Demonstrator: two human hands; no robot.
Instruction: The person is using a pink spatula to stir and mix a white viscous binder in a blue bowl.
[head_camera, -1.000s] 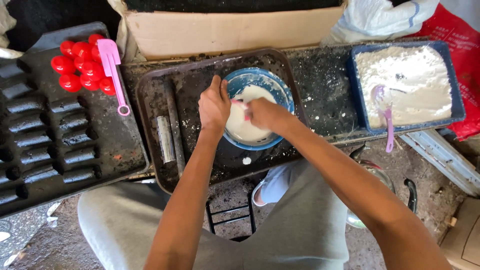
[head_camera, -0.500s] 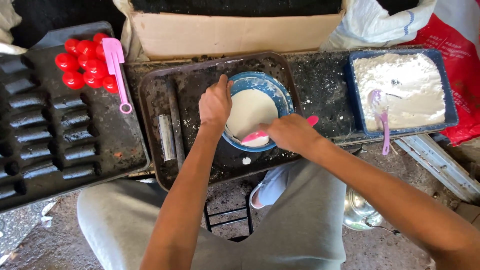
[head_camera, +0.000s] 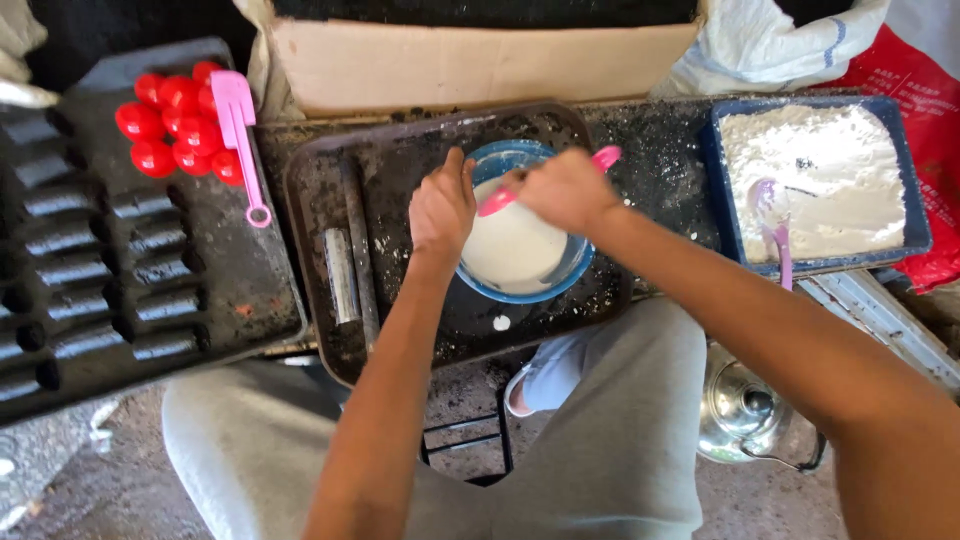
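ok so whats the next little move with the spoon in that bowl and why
Probably sweep the pink spoon once more around the blue bowl: the right hand grips it over the white batter, and the left hand steadies the rim.

blue bowl (head_camera: 560, 285) | upright on dark tray, holds white batter | pink spoon (head_camera: 497, 200) | tilted inside

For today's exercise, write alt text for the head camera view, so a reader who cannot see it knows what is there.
Seen from above, a right hand holds a pink spoon in a blue bowl of white batter while the left hand grips the rim. The bowl sits on a dark tray, with red balls to the left and a flour tub to the right.
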